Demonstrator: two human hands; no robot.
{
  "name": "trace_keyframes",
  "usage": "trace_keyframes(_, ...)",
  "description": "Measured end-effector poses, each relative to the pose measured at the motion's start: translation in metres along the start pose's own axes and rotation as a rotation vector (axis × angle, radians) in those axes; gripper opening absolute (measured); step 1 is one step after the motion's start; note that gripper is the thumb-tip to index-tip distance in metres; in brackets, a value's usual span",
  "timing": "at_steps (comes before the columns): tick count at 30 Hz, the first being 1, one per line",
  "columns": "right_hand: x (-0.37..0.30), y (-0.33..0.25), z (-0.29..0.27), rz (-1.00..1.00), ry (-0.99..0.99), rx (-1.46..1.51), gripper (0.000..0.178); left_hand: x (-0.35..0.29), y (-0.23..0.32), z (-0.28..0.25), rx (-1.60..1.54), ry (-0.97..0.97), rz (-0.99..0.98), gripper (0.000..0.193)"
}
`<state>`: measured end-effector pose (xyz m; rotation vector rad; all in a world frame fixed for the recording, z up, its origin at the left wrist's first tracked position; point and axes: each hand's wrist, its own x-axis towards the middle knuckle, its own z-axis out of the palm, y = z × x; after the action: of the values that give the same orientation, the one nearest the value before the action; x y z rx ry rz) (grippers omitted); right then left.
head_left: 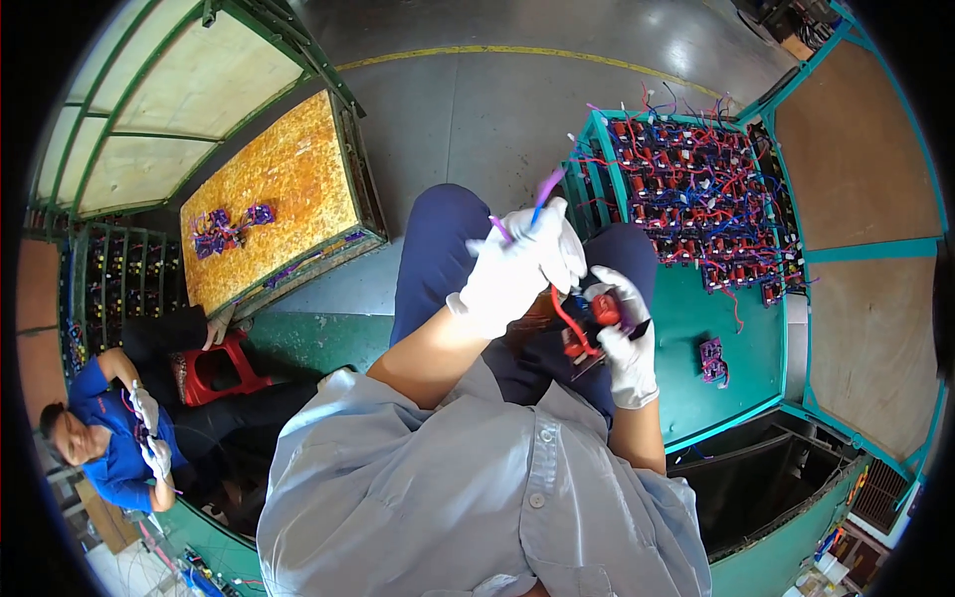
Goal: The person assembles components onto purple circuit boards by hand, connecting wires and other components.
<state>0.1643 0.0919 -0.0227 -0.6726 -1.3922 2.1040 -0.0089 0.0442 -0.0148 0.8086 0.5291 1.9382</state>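
While the left hand [525,257] grips blurry wires [549,186] | right hand [631,358] holds a red-and-black part [604,308] | some is hidden

Wired boards [686,189] on green table [657,328]

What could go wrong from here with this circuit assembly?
Your left hand holds purple and blue wires near the circuit assembly in your right hand; a tug might strain any connection. The assembly could slip from that hand. The wire-strewn circuit boards crowded at your right might tangle.
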Motion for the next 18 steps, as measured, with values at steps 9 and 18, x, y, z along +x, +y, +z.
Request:
trace_keyframes(9,0.03,0.051,-0.022,0.008,0.207,0.168,0.042,-0.004,0.018,0.052,1.376,-0.448,0.641,0.012)
trace_keyframes(18,0.023,0.022,-0.034,0.056,0.208,0.229,0.056,0.004,0.021,0.034,0.294,-0.163,0.093,0.032)
